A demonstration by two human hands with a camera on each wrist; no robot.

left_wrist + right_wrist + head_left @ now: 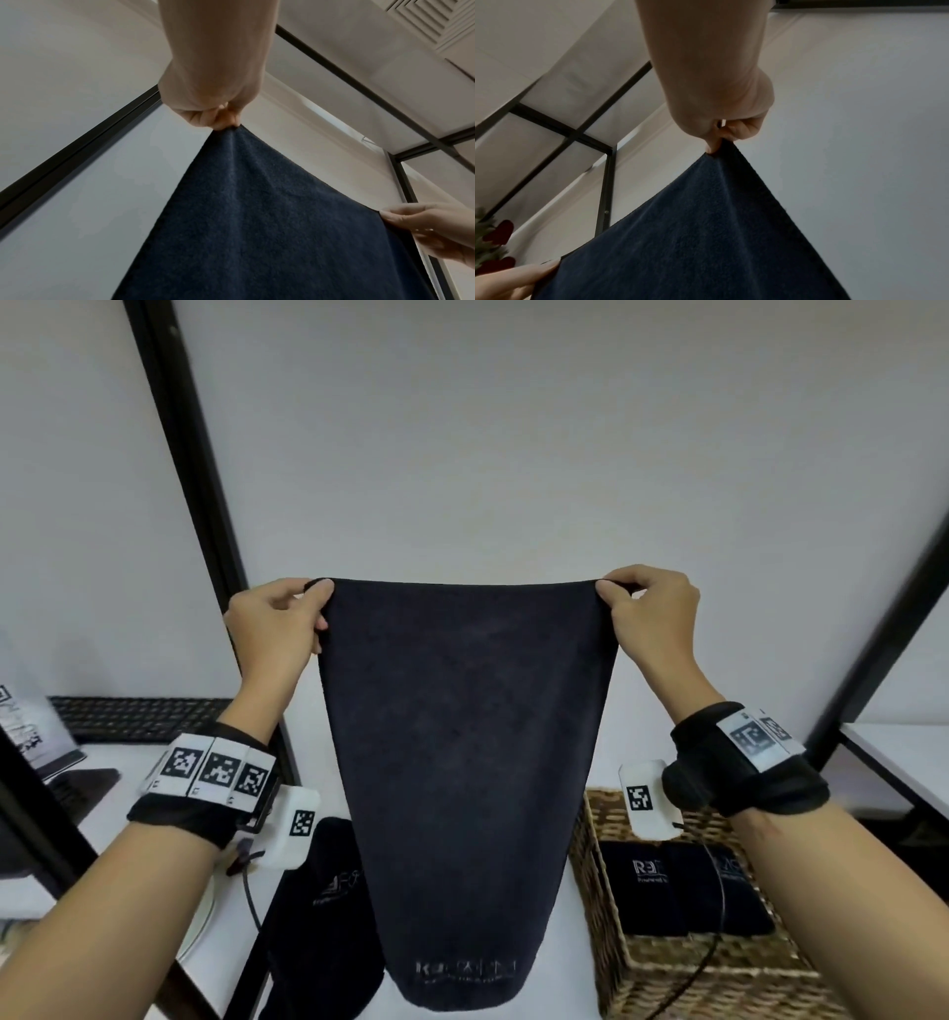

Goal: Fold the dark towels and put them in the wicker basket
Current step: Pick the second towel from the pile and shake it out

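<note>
Pinching its top corners, the left hand [280, 621] and right hand [652, 613] hold a dark towel [462, 762] spread upright. Folded towels [683, 891] lie in the wicker basket [667, 968].

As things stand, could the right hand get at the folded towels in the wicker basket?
Probably not yet. The right hand pinches a top corner of the held towel, as the left hand does. The wicker basket lies open below it, so reach looks easy once it lets go.

The head camera looks forward and down; both wrist cameras look upward, very near, sharing the held towel [462, 762].
</note>
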